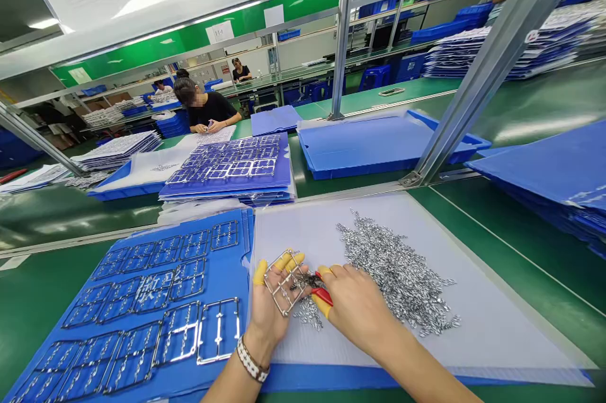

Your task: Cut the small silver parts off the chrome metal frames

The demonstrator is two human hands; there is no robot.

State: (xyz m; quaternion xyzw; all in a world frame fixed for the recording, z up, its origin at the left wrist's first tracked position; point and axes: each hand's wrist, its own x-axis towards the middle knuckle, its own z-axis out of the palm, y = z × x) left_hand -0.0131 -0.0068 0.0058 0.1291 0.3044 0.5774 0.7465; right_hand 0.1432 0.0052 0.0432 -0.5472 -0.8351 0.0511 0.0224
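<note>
My left hand (274, 302), with yellow covers on its fingertips, is closed around a small shiny metal frame (285, 283) with crossbars, held tilted above the white sheet. Red-handled pliers or cutters (322, 295) are gripped in my right hand (353, 302), and their jaws reach to the right side of the frame. Under the hands lies a small heap of little metal pieces (308, 314). A much larger pile of the same silvery pieces (392, 270) spreads to the right. Rows of similar metal frames (218, 330) rest on a blue sheet to the left.
Stacked blue sheets with more frames (227, 166) stand behind the work sheet. Beside them is a blue tray (364, 144). A slanted metal post (478, 68) rises at the right, near a blue stack (549, 163). A person in black (208, 109) sits across the bench.
</note>
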